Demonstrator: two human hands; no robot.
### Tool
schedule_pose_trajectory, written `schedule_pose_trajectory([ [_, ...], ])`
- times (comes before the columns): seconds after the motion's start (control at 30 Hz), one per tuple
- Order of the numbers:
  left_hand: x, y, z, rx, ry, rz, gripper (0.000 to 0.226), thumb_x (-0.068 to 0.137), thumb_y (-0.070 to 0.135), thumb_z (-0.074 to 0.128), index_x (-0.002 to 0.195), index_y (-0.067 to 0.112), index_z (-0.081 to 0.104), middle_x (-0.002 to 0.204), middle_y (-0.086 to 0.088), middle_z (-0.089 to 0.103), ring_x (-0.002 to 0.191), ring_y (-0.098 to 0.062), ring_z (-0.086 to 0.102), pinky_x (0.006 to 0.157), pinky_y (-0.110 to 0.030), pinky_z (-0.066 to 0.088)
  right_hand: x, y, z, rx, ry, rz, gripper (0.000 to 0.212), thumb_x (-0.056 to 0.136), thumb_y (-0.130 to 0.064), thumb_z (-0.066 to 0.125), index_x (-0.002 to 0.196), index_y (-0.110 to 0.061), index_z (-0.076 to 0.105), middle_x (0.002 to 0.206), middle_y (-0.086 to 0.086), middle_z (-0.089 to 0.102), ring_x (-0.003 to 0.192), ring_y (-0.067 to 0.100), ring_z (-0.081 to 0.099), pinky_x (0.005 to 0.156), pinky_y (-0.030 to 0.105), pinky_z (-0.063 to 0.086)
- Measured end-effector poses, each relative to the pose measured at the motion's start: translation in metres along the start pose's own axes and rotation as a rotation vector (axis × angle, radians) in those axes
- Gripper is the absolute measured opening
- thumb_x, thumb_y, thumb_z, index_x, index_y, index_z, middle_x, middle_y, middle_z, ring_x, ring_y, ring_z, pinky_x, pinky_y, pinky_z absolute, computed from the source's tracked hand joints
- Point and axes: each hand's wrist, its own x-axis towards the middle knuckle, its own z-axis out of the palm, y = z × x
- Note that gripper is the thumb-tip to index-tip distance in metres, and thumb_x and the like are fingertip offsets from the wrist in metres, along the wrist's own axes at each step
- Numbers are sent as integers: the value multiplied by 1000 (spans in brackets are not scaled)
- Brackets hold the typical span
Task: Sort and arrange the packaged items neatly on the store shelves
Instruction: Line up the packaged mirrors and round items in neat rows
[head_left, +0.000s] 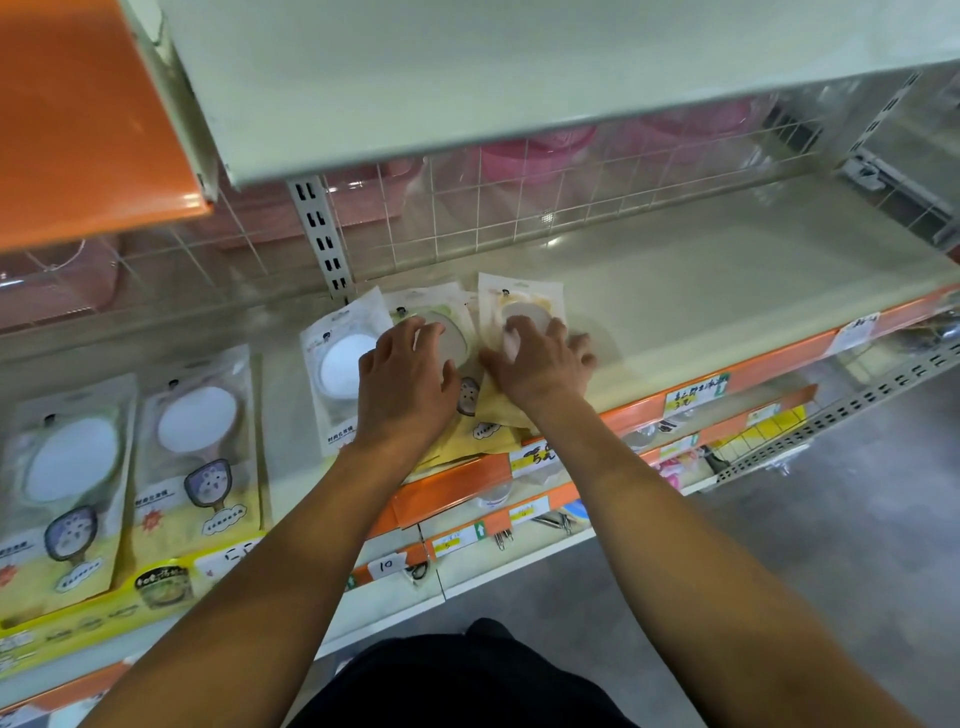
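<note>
Several packaged hand mirrors lie flat on the cream shelf (675, 291). My left hand (402, 382) rests with spread fingers on a green-backed mirror pack (441, 306) in the middle. My right hand (540, 358) presses down on a yellow-backed pack (519, 299) just to its right. Left of my left hand lies another pack with a white round mirror (337, 364). Two more mirror packs, a near one (67, 478) and a farther one (200, 441), lie on the shelf's left part. The lower ends of the touched packs are hidden under my hands.
An upper shelf (467, 88) overhangs close above. A wire grid back (519, 208) closes the rear, with pink tubs behind it. Orange price rails (753, 374) run along the front edge, with lower shelves of small goods beneath. The shelf's right part holds no items.
</note>
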Motion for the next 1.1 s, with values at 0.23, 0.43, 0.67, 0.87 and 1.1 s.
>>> schedule_pose_trajectory([
  [0.23,-1,6,2,-7,1,4,41,91,31,52,129,18,46,140,-4,44,129,-27,41,103,-44,37,-11,2,4,53,93,-96,34,96,-48,44,129,-41,47,137,3,43,123,34,39,95,46,35],
  [0.43,-2,10,-2,-12,20,-1,41,90,31,54,129,18,47,139,-3,45,129,-26,41,103,-42,36,-13,4,4,76,112,-123,38,94,-43,49,132,-40,47,137,0,45,118,35,40,91,44,35],
  [0.67,-8,5,-5,-6,35,-25,41,91,32,54,129,19,47,141,-3,44,130,-26,40,103,-43,36,-17,4,2,122,157,-132,38,92,-34,54,129,-42,50,134,-1,46,115,34,43,88,42,34],
  [0.87,-14,-1,-9,-9,42,-50,43,92,33,53,132,19,47,143,-3,43,132,-27,39,105,-45,35,-26,-3,-7,135,240,-148,38,91,-39,55,129,-42,52,132,-3,47,113,33,43,86,40,35],
  [1.1,-30,-20,-22,0,58,-96,44,92,34,50,133,21,45,143,-3,42,132,-26,39,106,-44,33,-43,-31,-10,153,252,-225,39,89,-38,56,128,-39,52,130,0,47,111,34,43,85,41,34],
])
